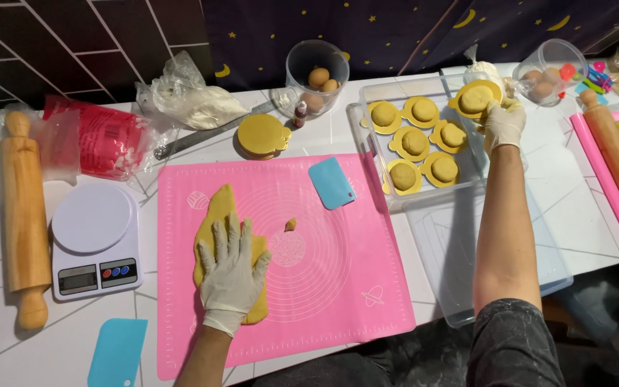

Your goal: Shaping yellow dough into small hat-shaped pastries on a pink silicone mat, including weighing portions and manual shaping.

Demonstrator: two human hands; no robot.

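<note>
Gloved and flat, the left hand (232,276) presses on the yellow dough slab (218,247), its grip released, fingers spread, nothing clasped. That slab lies on the pink silicone mat (338,287), mostly under and just beyond the palm. It looks soft, dense and a little tacky, so it would sag or stretch if lifted by one end; sliding fingers under its long edge seems the safer hold. A small dough crumb (291,224) sits apart to the right of this hand. Far ahead, the right hand (503,123), also gloved, grasps a dough ball on a gold disc (476,99) by the disc's rim, over the corner of the clear tray (395,197). Being stiff, the disc likely carries the light, easily dented ball. Hidden: the slab's near end under the palm, and the right fingertips behind the disc.
</note>
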